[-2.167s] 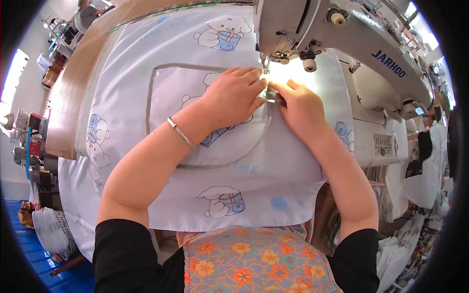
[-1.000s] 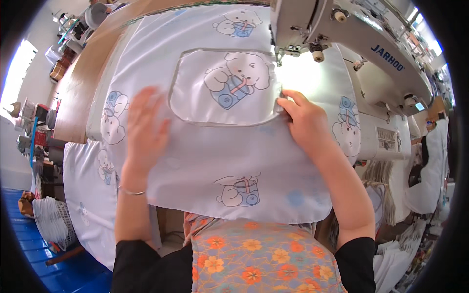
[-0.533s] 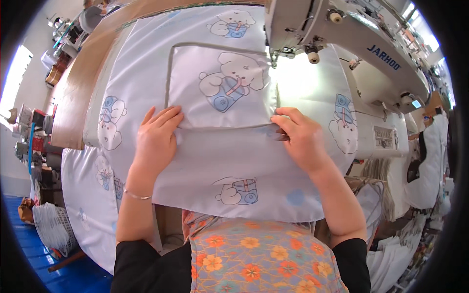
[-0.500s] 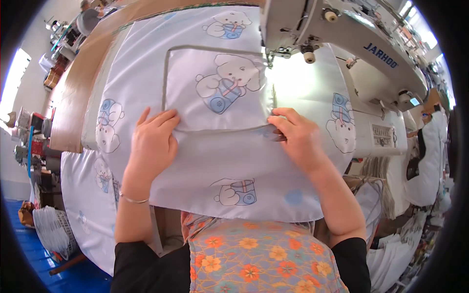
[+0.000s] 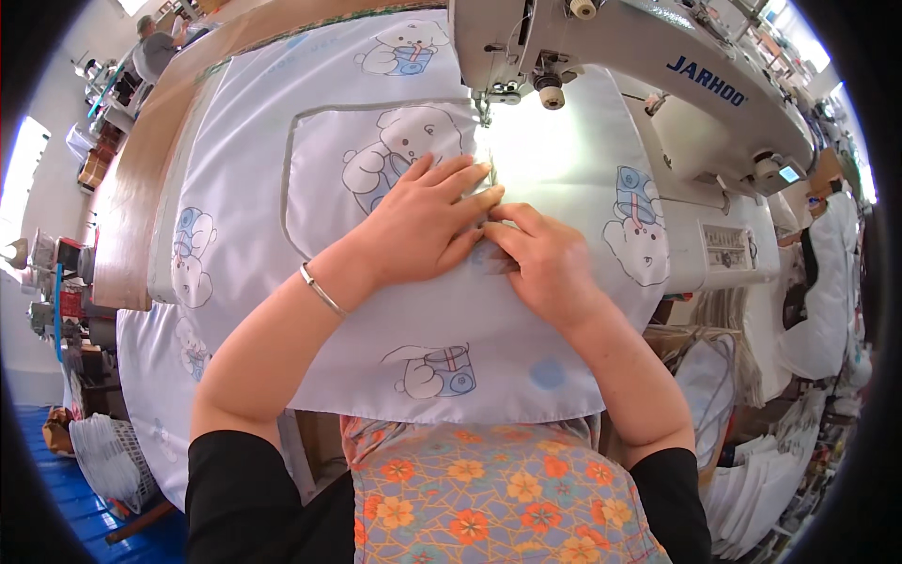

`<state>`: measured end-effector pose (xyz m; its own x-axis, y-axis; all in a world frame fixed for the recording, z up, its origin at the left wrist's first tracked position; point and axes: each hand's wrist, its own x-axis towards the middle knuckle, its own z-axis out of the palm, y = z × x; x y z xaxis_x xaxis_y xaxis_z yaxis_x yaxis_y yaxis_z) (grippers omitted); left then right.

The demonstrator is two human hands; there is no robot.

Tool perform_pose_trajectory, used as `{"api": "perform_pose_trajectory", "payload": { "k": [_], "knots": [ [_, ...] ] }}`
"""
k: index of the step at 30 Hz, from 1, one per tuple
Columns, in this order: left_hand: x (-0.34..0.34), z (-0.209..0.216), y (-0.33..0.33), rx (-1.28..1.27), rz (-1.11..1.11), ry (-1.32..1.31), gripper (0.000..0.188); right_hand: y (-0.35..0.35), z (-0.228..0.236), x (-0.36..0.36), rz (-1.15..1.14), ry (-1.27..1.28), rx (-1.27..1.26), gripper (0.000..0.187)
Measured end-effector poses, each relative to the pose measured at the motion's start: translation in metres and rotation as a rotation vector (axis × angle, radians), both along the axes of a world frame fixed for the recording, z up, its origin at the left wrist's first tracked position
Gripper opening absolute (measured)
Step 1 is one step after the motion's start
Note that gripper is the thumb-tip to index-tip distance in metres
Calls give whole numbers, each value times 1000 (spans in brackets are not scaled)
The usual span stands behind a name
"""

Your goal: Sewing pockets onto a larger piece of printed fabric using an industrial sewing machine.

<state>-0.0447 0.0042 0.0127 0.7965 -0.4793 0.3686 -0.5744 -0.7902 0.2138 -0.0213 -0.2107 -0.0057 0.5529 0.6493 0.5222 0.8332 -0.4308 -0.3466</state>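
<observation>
A pale, satiny cloth (image 5: 376,315) printed with white cartoon puppies and blue cups covers the sewing table. On it lies a smaller rectangular patch (image 5: 315,179) with a grey edging, its right edge running up to the presser foot (image 5: 484,115) of a sewing machine (image 5: 601,70). My left hand (image 5: 423,221) rests flat on the patch, fingers spread towards that right edge. Beside its fingertips, my right hand (image 5: 540,258) pinches the edging near the patch's lower right corner. Something dark and blurred shows under the right hand's fingers; its kind cannot be made out.
The lit machine arm spans the upper right, with a small screen (image 5: 789,174) at its end. White fabric pieces (image 5: 822,291) hang and pile at the right. A white basket (image 5: 117,461) stands on the blue floor at lower left. Another person (image 5: 158,47) sits far left.
My left hand has moved right, from the patch's lower left corner onto its printed puppy. My right hand stays by the right corner. The whole view has shifted slightly.
</observation>
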Motion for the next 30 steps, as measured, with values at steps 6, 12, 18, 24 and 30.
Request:
{"api": "perform_pose_trajectory", "payload": {
  "k": [6, 12, 18, 24, 30],
  "knots": [
    [0, -2, 0, 139, -27, -5, 51, -37, 13, -22, -67, 298, 51, 39],
    [-1, 1, 2, 77, -64, -40, 46, -168, -41, -74, -756, 410, 318, 33],
    [4, 2, 0, 41, -102, -75, 38, -226, -71, -113, -792, 1359, 255, 31],
    [15, 0, 5, 61, -92, -86, 35, -220, -66, -107, -778, 1340, 396, 25],
    [38, -2, 11, 46, -42, -78, 28, -223, -80, -108, -737, 1359, 593, 29]
  ]
}}
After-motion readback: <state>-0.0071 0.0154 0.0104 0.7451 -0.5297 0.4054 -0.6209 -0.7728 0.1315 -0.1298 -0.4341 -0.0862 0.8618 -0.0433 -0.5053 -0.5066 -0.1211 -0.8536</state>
